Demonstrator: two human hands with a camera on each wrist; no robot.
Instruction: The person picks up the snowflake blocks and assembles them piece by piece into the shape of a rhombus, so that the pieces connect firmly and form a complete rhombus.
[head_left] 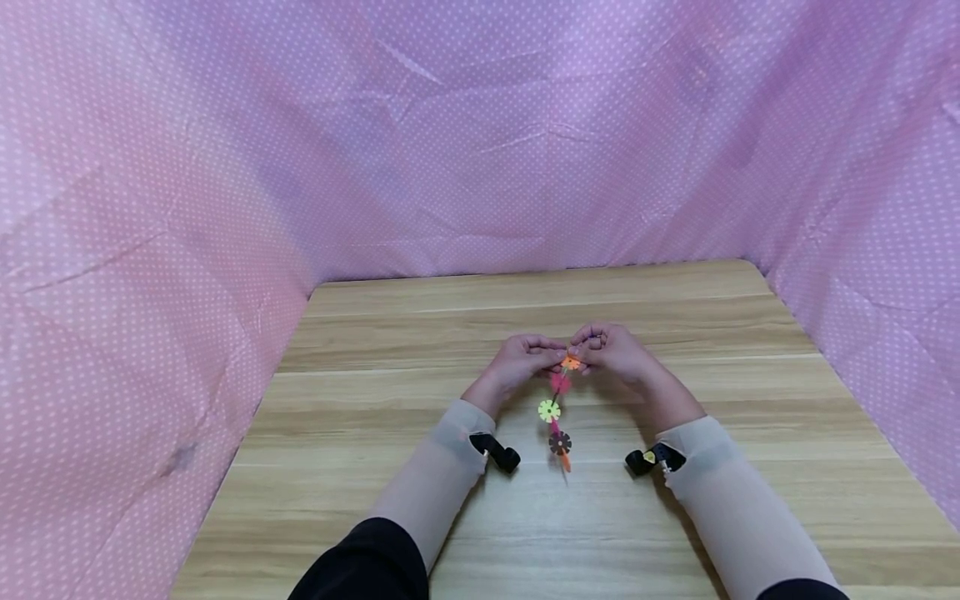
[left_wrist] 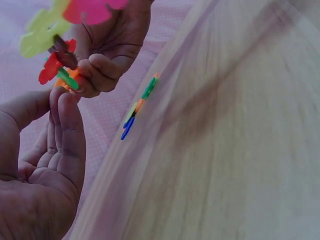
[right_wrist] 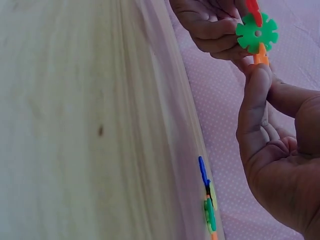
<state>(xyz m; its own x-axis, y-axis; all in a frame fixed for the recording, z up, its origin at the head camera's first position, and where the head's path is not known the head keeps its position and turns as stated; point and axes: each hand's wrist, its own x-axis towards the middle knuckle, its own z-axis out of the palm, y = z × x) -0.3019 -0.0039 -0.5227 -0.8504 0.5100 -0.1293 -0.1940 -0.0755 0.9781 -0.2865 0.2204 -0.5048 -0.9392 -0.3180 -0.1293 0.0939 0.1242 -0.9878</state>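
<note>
A chain of coloured notched plastic discs hangs toward me below my two hands in the head view, with a yellow-green disc (head_left: 549, 411) partway down. My left hand (head_left: 521, 362) pinches the chain's upper part from the left. In the right wrist view its fingers are at a green disc (right_wrist: 246, 36). Meeting it from the other side, my right hand (head_left: 617, 357) pinches an orange disc (right_wrist: 260, 58) that touches the green one. A red disc (left_wrist: 49, 70) and a pink disc (left_wrist: 92, 11) show in the left wrist view. Fingers partly hide the joint.
Another short disc chain, with green (left_wrist: 149, 88) and blue (left_wrist: 128, 129) discs, lies near the table edge in both wrist views. The wooden table (head_left: 360, 417) is bordered by pink dotted cloth (head_left: 480, 150). Both wrists carry black camera mounts (head_left: 504, 457).
</note>
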